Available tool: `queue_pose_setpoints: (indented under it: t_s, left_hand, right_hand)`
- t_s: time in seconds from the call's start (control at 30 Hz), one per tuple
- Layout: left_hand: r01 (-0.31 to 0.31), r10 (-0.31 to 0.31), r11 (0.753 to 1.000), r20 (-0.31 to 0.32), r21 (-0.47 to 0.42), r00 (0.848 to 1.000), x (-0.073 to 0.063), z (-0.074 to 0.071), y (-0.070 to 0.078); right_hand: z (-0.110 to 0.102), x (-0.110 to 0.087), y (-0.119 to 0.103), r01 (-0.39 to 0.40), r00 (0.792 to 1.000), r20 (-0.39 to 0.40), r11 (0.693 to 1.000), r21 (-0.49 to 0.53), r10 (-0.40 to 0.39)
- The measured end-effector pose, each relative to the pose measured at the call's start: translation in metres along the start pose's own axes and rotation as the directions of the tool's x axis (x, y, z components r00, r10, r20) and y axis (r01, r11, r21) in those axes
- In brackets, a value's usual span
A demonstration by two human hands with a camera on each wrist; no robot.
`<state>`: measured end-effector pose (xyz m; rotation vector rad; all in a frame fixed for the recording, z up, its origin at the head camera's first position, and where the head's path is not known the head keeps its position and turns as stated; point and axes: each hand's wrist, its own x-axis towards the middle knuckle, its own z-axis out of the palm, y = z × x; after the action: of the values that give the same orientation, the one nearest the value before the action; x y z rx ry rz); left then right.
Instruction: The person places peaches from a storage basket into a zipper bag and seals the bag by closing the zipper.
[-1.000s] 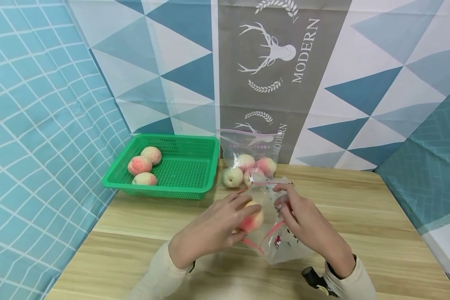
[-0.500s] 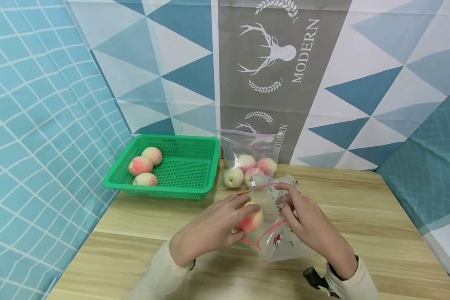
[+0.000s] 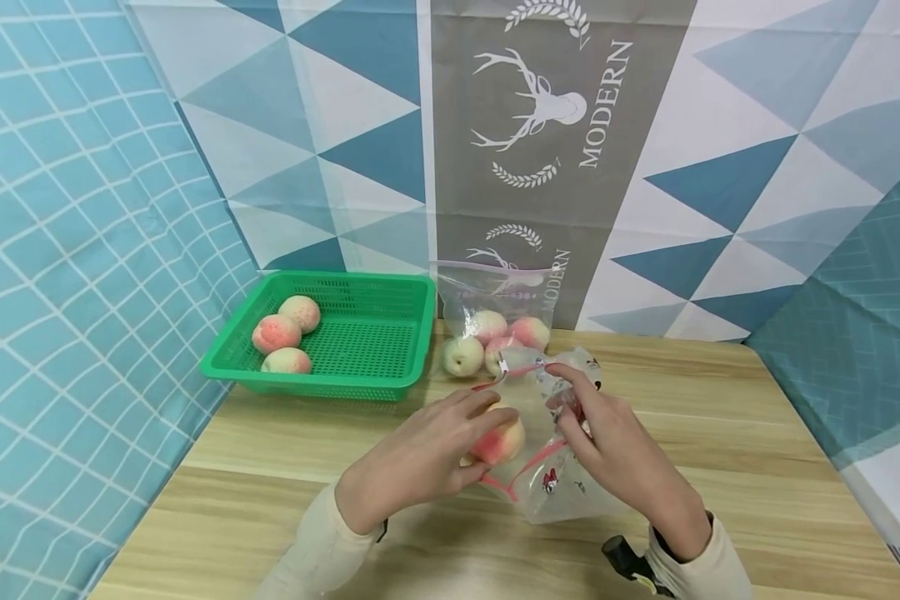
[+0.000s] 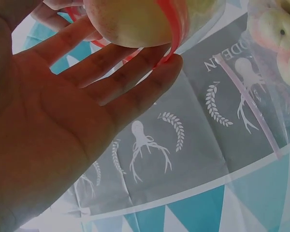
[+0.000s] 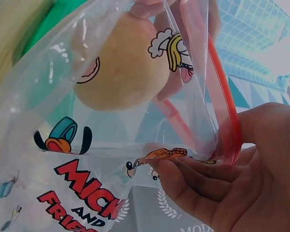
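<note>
In the head view my left hand (image 3: 427, 454) holds a pink-and-cream peach (image 3: 501, 440) by its side, within the mouth of a clear zip bag (image 3: 570, 492) that has a red seal strip. My right hand (image 3: 618, 442) pinches the opposite edge of that mouth and keeps it spread. Through the printed plastic, the right wrist view shows the peach (image 5: 118, 67), with cartoon figures and lettering on the bag (image 5: 101, 130). Seen from the left wrist, the fingers (image 4: 135, 92) reach up under the peach, and the red strip (image 4: 176, 29) crosses in front of it.
A green basket (image 3: 367, 390) at the back left contains 3 peaches (image 3: 277, 333). Beside it, against the patterned backdrop, stands another clear zip bag (image 3: 457, 287) with several peaches (image 3: 528, 333). Wooden tabletop (image 3: 735, 450) extends to the right of the hands.
The far part of the bag's mouth has spread a little to the right at my right fingers. My left hand keeps its hold on the peach, almost still.
</note>
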<state>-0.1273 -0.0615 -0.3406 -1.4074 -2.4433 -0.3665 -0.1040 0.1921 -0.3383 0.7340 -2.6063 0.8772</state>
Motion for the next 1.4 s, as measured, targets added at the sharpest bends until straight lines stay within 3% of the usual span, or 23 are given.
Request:
queue_pose_setpoints:
  t_s: [0.23,0.37,0.5,0.6,0.77,1.03,1.4]
  left_hand:
    - [-0.004,0.005,1.0,-0.031,0.017,0.999,0.001,0.001,-0.002]
    - [0.044,-0.042,0.998,-0.048,0.051,0.998,0.0,0.001,-0.005]
    - [0.085,-0.082,0.994,-0.038,0.066,0.996,0.0,0.0,-0.009]
    - [0.073,-0.071,0.996,-0.039,0.059,0.997,0.0,0.0,-0.01]
    - [0.049,-0.046,0.997,-0.052,0.056,0.998,0.0,0.0,-0.011]
    - [-0.017,0.028,0.997,-0.151,0.075,0.988,0.0,-0.002,-0.011]
    - [0.006,0.004,0.999,-0.225,0.042,0.974,0.001,-0.015,-0.009]
  right_hand:
    - [0.0,0.001,-0.003,-0.015,1.0,-0.009,1.0,-0.012,0.015]
    - [0.001,0.001,-0.005,-0.041,0.999,-0.004,0.999,0.011,0.041]
    - [0.002,-0.001,-0.007,-0.014,1.0,-0.021,0.999,0.04,0.015]
    - [0.002,-0.001,-0.006,0.022,0.998,-0.057,1.0,0.02,-0.021]
    - [0.001,0.0,-0.006,0.015,0.997,-0.079,1.0,-0.012,-0.016]
    - [-0.001,0.001,-0.004,-0.011,0.994,-0.112,0.998,-0.064,0.004]
    - [-0.001,0.002,0.001,-0.021,0.995,-0.096,0.999,-0.038,0.017]
